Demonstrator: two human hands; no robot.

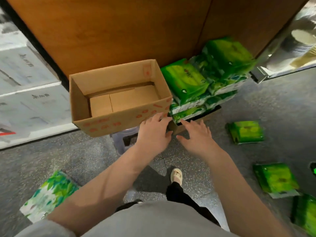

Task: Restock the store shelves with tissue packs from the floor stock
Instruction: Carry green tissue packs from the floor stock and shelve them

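Stacking against a wooden panel (119, 31): green tissue packs (205, 86), piled several layers high on a low cardboard base just right of an open cardboard box (118, 98). Lettering on the top pack present but blurred, not readable. Loose green packs on the speckled floor (85, 159): one to the right (245, 132), one nearer (276, 178), another at the lower right edge (306, 214); a leaf-patterned pack (49, 194) at lower left.

Left hand (153, 134): fingers extended and relaxed, tips touching the box's near right corner, gripping nothing. Right hand (196, 135): fingers spread wide, tips at the bottom of the stack, gripping nothing.

Box interior: bare flaps only, no contents. Red printed characters along the front wall and a red stamp on the far wall, neither legible. Box resting on a pale stool (123, 141).

White cartons (25, 86) at left with small dark print, unreadable.
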